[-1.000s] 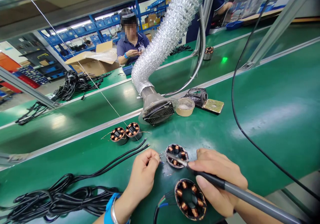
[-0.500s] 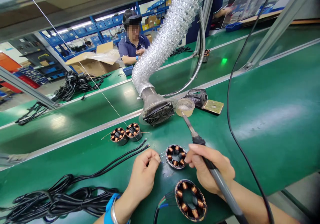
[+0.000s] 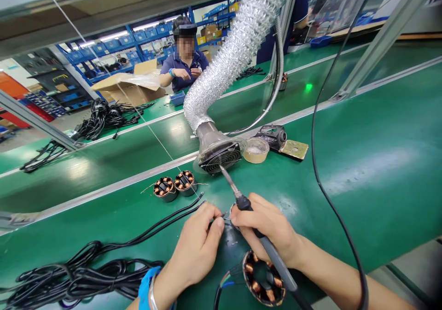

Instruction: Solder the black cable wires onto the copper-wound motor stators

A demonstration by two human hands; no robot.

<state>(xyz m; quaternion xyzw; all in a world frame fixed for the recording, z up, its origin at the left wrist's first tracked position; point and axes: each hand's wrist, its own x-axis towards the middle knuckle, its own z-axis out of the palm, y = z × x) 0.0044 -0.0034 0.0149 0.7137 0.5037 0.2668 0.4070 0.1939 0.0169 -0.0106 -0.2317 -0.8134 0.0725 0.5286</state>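
Stator leads are the fine wires pinched at the fingertips of the left hand [image 3: 198,250], which is closed on them just left of a small wound stator that the right hand [image 3: 265,229] now mostly covers; only a sliver of that stator's rim shows between the two hands. The right hand is clamped pen-fashion around a soldering iron [image 3: 257,231], knuckles up, the tip pointing up and away toward the fume extractor fan [image 3: 220,155] rather than down at the wires; its grey handle and cord run back past the wrist toward the lower right. Both wrists rest low on the green surface [image 3: 362,172], the hands nearly touching at the fingertips; a blue band sits on the left wrist.

By my judgement the joint on these leads is not being made at this instant, since the tip is lifted clear; a larger stator [image 3: 264,277] with coloured wires attached lies just below the right wrist and looks already wired; two small stators [image 3: 174,185] wait further out with bare copper tails. Two black cables [image 3: 165,218] end beside the left hand; a bundle of black cable [image 3: 79,275] lies at lower left; a tin [image 3: 255,150] sits by the fan.
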